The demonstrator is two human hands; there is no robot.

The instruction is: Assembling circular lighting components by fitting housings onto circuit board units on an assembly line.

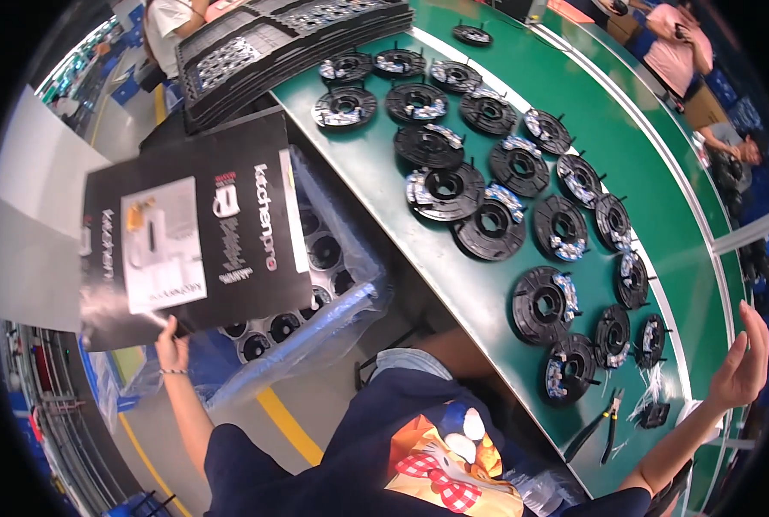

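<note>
My left hand (172,351) grips the lower edge of a flat black printed cardboard sheet (255,297) with a picture of a white kitchen appliance on it. The sheet lies tilted over a blue bin (272,366) lined with clear plastic, hiding much of its inside. Round black parts (323,252) show in the bin past the sheet's right edge. My right hand (740,366) is raised near the bench's right side, fingers stretched out, holding nothing. Closest to it on the bench are a small black square piece (656,415) and a bundle of white cable ties (650,383).
Several round black bases with circuit boards (539,306) stand in rows on the green bench (462,276). Yellow-and-black cutters (607,428) lie at its near end. Stacked black trays (289,52) are at the far left. Other people (677,47) work beyond the bench.
</note>
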